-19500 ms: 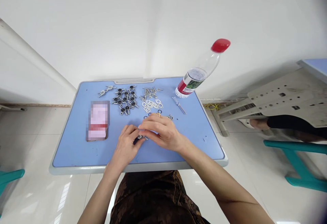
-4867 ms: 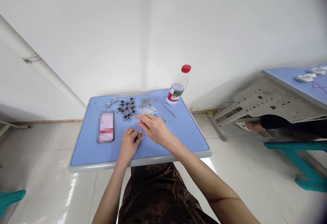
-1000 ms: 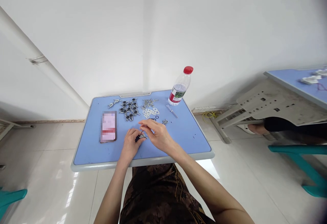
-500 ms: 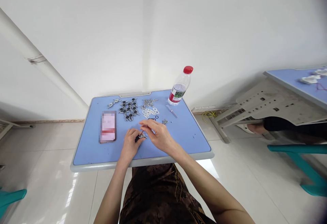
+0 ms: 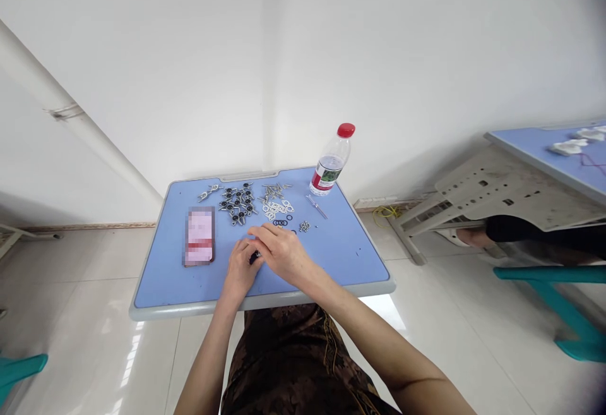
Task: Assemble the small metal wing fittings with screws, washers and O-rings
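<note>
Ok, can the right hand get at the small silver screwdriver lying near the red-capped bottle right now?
Probably yes: the right hand rests close by, and the small silver screwdriver lies uncovered; only a little cluster of small metal pieces sits near the path.

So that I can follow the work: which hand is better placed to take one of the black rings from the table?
Probably the right hand: its fingers point toward the black rings and end closer to them than the left hand, which is curled around the small dark part.
</note>
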### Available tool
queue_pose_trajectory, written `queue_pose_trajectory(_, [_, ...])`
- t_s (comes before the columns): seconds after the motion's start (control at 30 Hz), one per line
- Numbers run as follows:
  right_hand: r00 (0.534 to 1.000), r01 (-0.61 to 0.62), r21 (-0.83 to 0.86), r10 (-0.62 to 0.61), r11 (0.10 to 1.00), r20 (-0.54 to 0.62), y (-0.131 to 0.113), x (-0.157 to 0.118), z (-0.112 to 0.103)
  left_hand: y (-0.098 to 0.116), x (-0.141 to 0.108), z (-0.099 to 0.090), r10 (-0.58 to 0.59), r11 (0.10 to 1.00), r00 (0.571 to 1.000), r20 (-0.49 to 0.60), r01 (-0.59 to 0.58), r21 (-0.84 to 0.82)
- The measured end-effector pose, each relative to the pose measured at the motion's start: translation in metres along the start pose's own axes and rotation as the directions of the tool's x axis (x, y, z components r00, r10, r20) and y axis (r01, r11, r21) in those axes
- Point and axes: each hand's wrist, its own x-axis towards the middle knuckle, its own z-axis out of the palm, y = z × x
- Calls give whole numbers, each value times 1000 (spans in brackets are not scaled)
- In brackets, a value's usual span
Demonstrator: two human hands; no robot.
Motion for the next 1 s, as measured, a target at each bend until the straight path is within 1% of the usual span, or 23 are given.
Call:
queue_pose_trajectory(0.1, [999, -9, -74, 5, 997, -52, -3, 0, 4, -1, 0, 2, 19, 1000, 1000, -13, -19, -9])
queue_pose_trajectory(0.17, [998, -27, -133, 19, 991, -57, -5, -1, 6, -2, 0, 2, 29, 999, 999, -20, -29, -15])
queue_pose_trajectory(0.27, [999, -31, -177, 36, 984, 25, -9, -2, 5, -3, 0, 4, 30, 999, 999, -33, -31, -18])
queue_pose_trajectory(0.33, [994, -8, -135, 22, 991, 106, -12, -1, 0, -3, 0, 5, 30, 999, 999, -37, -31, -17])
queue_pose_trajectory(0.47, [966, 44, 31, -50, 999, 255, -11, 4, -15, -2, 1, 4, 34, 999, 999, -26, -35, -13])
queue_pose_trajectory(0.53, [952, 32, 74, -53, 997, 300, -7, 6, -19, -1, 1, 3, 22, 1000, 1000, -22, -22, -9])
queue_pose_trajectory(0.57, [951, 20, 89, -46, 996, 304, -5, 7, -19, -1, 1, 3, 13, 1000, 1000, -21, -14, -6])
queue_pose_trajectory(0.63, [962, -6, 123, -28, 992, 272, -1, 10, -17, 0, 1, 2, 0, 1000, 1000, -18, 0, -3])
queue_pose_trajectory(0.77, [986, -34, 169, 5, 985, 164, -1, 12, -7, -1, 1, 3, -10, 1000, 1000, -16, 10, -2])
queue_pose_trajectory(0.87, [994, -52, 143, 36, 988, 106, -5, 11, 0, -3, 0, 5, -24, 1000, 999, -30, 24, 4])
queue_pose_trajectory(1.0, [991, -128, 112, 122, 985, 60, -6, 7, 2, -4, 0, 7, -20, 1000, 999, -42, 21, 7])
